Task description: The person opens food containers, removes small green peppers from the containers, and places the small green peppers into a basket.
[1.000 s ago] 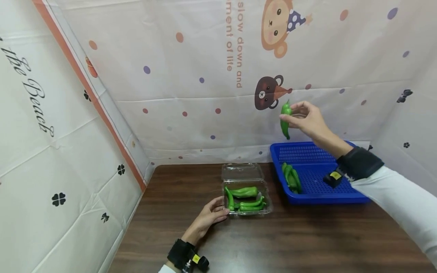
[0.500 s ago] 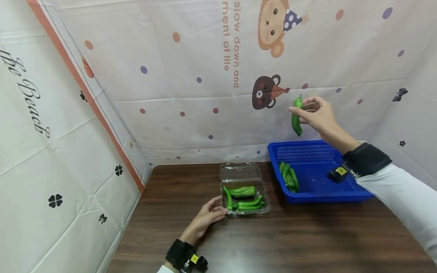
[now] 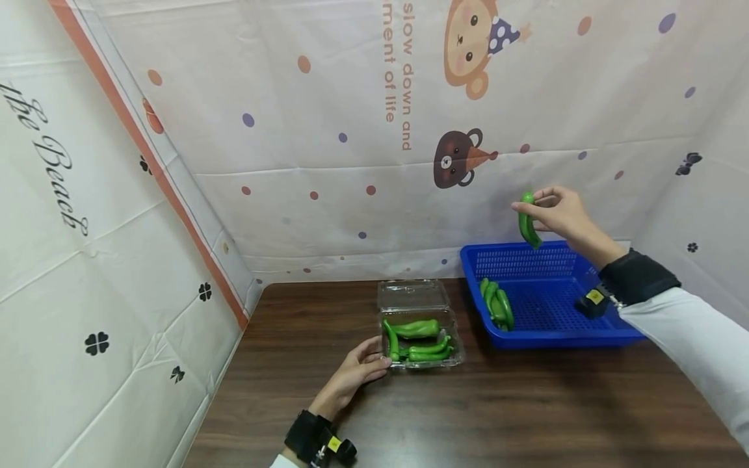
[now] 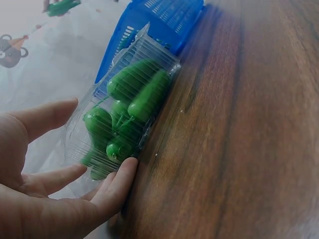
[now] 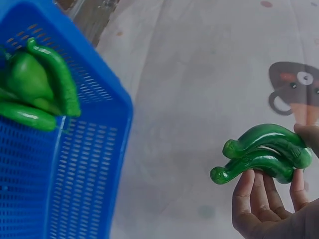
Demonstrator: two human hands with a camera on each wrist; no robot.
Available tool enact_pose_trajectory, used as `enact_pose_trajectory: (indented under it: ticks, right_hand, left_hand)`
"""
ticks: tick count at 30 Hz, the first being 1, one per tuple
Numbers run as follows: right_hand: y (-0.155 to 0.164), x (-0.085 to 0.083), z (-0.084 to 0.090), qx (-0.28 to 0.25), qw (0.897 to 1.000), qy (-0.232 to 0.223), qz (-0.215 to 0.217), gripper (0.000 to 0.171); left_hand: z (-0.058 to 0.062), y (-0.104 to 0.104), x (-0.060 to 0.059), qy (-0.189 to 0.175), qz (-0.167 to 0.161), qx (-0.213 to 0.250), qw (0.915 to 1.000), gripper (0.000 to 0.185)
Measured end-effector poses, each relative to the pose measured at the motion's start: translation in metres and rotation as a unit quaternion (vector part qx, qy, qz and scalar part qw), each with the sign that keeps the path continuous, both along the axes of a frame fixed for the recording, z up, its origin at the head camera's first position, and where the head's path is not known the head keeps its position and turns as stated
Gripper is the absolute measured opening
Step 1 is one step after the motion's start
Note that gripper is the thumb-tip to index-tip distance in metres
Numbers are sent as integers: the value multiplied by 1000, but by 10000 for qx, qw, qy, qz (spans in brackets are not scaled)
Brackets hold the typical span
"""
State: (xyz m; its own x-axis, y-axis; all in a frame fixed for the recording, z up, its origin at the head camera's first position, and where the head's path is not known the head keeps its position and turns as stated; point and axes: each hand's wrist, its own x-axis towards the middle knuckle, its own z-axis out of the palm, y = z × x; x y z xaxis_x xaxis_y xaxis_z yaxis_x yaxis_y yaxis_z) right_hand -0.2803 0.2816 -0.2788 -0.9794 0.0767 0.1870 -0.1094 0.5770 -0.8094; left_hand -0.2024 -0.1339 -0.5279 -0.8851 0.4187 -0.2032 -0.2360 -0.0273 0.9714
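Note:
My right hand (image 3: 552,209) pinches a green pepper (image 3: 528,229) in the air above the back of a blue basket (image 3: 562,331); the right wrist view shows the pepper (image 5: 264,152) held by the fingertips (image 5: 259,179). More green peppers (image 3: 497,302) lie at the basket's left side (image 5: 35,84). A clear plastic clamshell box (image 3: 422,338) with its lid open holds several green peppers (image 4: 132,107). My left hand (image 3: 358,370) rests on the table with straight fingers (image 4: 112,186) touching the box's left end.
The brown wooden table (image 3: 497,409) stretches in front of the box and basket. Printed fabric walls (image 3: 351,130) close in the back and both sides. A black wrist band with a camera (image 3: 318,442) sits on each arm.
My right hand has carried the pepper to the right and down, from left of the basket's edge to above its back. The left hand has stayed by the box.

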Motion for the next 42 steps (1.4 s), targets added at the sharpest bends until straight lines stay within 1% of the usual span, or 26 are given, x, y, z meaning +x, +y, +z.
enact_pose_trajectory:
  ticks: [6, 11, 15, 19, 22, 23, 28, 30, 33, 34, 37, 39, 42]
  right_hand:
    - [4, 0, -12, 230, 9996, -173, -42, 58]
    - [5, -2, -23, 624, 9966, -508, 191, 64]
    - [6, -6, -36, 894, 9917, -836, 388, 60]
    - [7, -9, -51, 1199, 9863, -963, 589, 55]
    - [7, -12, -64, 1497, 9796, -1124, 734, 55]
    - [7, -12, -68, 1595, 9763, -1197, 842, 55]
    - [5, -14, -89, 2113, 9561, -1688, 1130, 48]
    - [4, -15, -96, 2212, 9505, -1864, 1138, 43]
    - [1, -15, -105, 2209, 9455, -2106, 1131, 33]
    - [1, -16, -108, 2204, 9436, -2179, 1163, 32]
    - [0, -16, -114, 2149, 9375, -2425, 1266, 41]
    - [0, -18, -118, 2200, 9326, -2540, 1316, 45]
    - [0, -19, -125, 2288, 9260, -2703, 1303, 46]
  left_hand:
    - [0, -1, 0, -91, 14, -36, 10000, 80]
    - [0, -2, -1, -42, 8, 4, 10000, 80]
    - [0, -3, -1, -3, -6, 10, 10000, 80]
    - [1, -4, -1, 3, 12, 9, 10000, 79]
    - [2, -4, -1, 4, 34, -1, 10000, 79]
    - [1, -4, -1, 0, 41, -6, 10000, 79]
    - [1, -5, -1, -49, 41, -33, 10000, 79]
    - [0, -5, -1, -61, 36, -28, 10000, 79]
    - [0, -4, -1, -52, 34, -2, 10000, 78]
    - [0, -4, -1, -53, 27, 10, 10000, 78]
    - [-1, -3, -2, -65, 12, 20, 10000, 79]
    - [-2, -2, -2, -91, 25, 19, 10000, 80]
    - [-3, -1, -2, -71, 43, 12, 10000, 80]
